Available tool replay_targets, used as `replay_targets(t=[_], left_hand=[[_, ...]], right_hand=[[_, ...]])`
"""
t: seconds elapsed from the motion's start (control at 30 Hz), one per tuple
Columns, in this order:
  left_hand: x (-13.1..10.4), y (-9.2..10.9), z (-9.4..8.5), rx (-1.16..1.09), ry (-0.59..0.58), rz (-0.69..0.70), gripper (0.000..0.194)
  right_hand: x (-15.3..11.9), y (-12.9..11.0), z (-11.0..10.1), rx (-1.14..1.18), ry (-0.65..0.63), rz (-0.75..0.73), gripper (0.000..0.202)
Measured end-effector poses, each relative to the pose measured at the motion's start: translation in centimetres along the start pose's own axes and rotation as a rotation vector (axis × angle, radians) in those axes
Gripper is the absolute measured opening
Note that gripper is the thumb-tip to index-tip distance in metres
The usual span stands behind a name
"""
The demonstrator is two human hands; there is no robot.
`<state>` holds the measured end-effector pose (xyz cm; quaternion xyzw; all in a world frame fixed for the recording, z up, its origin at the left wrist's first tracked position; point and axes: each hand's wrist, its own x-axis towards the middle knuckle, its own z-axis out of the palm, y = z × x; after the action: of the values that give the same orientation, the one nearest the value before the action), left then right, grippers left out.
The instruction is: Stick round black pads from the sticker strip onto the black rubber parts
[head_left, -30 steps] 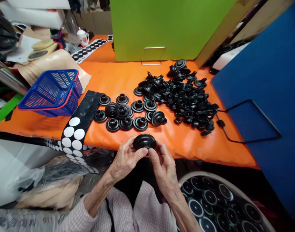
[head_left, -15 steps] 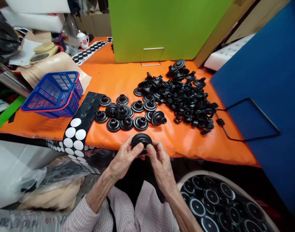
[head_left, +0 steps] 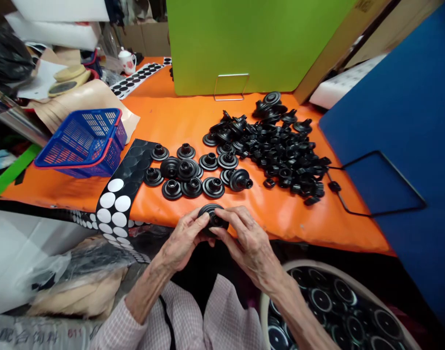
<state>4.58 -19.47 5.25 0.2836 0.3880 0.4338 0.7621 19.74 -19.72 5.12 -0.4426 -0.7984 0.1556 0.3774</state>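
Note:
Just off the table's front edge, my left hand point(head_left: 183, 241) grips a round black plastic disc point(head_left: 204, 210) by its rim, thumb on top. My right hand point(head_left: 250, 239) has its thumb and index finger pinched at the raised centre of the same disc; whether a smaller piece is between the fingertips, I cannot tell. Beyond my hands, several similar black discs with raised hubs point(head_left: 213, 187) lie on the orange tabletop point(head_left: 164, 119), some overlapping. Right of them is a heap of small black ring-shaped pieces point(head_left: 284, 150), with more discs at its back.
A black strip with white round stickers point(head_left: 119, 218) hangs over the front edge. Left stands a blue basket point(head_left: 87, 170). A green board point(head_left: 244, 43) rises behind, a blue board point(head_left: 397, 121) at right. A tub point(head_left: 264, 316) of round black parts stands below right.
My right hand has turned over the disc, its index finger and thumb now pinching at the hub instead of holding the rim. My left hand keeps its hold. The view shifted slightly.

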Motion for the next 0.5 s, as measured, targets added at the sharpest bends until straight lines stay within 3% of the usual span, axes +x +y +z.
replay_targets(t=[0.1, 0.17, 0.33, 0.5], left_hand=[[0.1, -0.6, 0.2, 0.005, 0.065, 0.03, 0.03], [0.2, -0.7, 0.3, 0.004, 0.095, 0.022, 0.031], [0.4, -0.2, 0.1, 0.033, 0.088, 0.005, 0.033], [0.5, -0.3, 0.3, 0.038, 0.087, -0.006, 0.033]], right_hand=[[-0.6, -0.1, 1.6, -0.034, 0.19, 0.106, 0.017], [-0.8, -0.2, 2.1, -0.033, 0.25, 0.176, 0.017], [-0.8, 0.0, 1.1, 0.118, 0.008, 0.155, 0.035], [-1.2, 0.2, 2.0, 0.085, 0.184, 0.165, 0.019]])
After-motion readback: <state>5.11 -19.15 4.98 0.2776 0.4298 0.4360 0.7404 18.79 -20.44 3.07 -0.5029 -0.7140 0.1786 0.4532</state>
